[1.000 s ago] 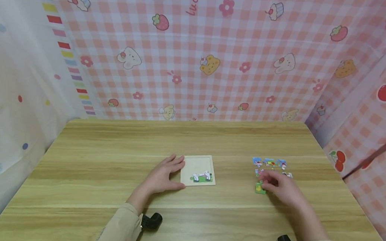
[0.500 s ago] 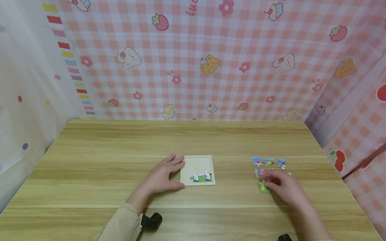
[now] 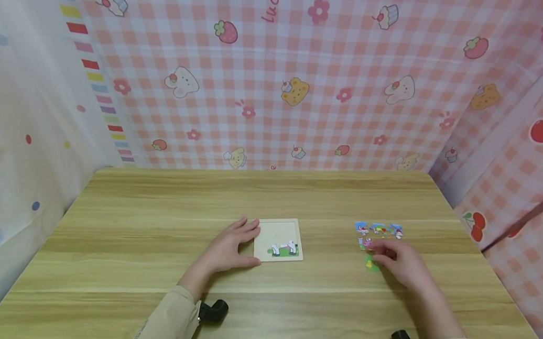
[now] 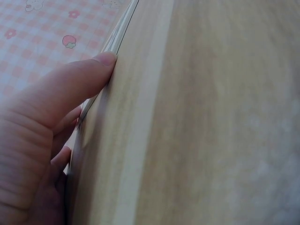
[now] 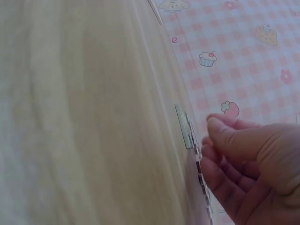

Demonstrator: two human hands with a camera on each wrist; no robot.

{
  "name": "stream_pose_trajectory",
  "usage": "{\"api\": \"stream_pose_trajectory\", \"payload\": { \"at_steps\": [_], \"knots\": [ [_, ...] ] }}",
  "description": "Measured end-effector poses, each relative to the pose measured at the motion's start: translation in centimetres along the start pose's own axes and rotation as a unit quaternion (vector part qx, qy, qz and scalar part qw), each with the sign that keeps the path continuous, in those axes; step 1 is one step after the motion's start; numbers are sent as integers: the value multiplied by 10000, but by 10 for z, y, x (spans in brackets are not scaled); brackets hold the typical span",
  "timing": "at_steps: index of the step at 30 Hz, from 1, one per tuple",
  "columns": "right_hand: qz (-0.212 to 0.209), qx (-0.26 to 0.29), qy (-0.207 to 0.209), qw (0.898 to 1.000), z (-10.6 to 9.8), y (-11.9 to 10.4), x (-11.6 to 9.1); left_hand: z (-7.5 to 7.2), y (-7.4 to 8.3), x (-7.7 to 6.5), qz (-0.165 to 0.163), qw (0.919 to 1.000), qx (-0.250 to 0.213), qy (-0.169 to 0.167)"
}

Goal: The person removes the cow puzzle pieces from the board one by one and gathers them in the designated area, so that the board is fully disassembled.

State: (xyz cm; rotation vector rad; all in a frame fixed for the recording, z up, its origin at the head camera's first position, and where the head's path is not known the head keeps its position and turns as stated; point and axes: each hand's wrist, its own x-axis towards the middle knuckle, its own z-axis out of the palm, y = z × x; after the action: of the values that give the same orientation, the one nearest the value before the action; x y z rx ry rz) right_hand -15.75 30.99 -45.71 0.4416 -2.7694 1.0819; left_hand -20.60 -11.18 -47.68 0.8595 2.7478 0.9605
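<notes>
My left hand holds the left side of a pale wooden puzzle tray, thumb at its near corner, fingers at its far one. A puzzle piece with white animal legs on green lies in the tray's near right part. In the right wrist view my right hand has curled fingers, with thumb and index fingertips close together. A green puzzle piece with a yellow shape is blurred beside these fingertips in the head view; the right wrist view shows a piece low and edge-on, apart from the thumb.
Several blue-topped puzzle pieces form a row beyond my right hand. A pink-printed piece lies nearer, and the hand covers part of that area. The wooden table ends at a checked cloth behind.
The green puzzle piece has shifted slightly right with my right hand, and it now looks turned and blurred. My left hand and the tray stay in place.
</notes>
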Motion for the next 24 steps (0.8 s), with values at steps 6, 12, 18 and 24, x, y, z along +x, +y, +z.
{"api": "stream_pose_trajectory", "payload": {
  "at_steps": [6, 12, 18, 24],
  "knots": [
    [-202, 126, 65, 9997, 0, -9, 3, -1, 1, 0, 40, 10000, 12, -2],
    [-321, 621, -458, 9965, 19, -23, 16, 1, -1, 0, 27, 10000, 54, 24],
    [-408, 810, -980, 9910, 50, -42, 34, 0, -1, 0, 37, 10000, 46, 20],
    [-555, 728, -1320, 9870, 76, -62, 52, 0, -1, 0, 33, 10000, 54, 15]
  ]
}}
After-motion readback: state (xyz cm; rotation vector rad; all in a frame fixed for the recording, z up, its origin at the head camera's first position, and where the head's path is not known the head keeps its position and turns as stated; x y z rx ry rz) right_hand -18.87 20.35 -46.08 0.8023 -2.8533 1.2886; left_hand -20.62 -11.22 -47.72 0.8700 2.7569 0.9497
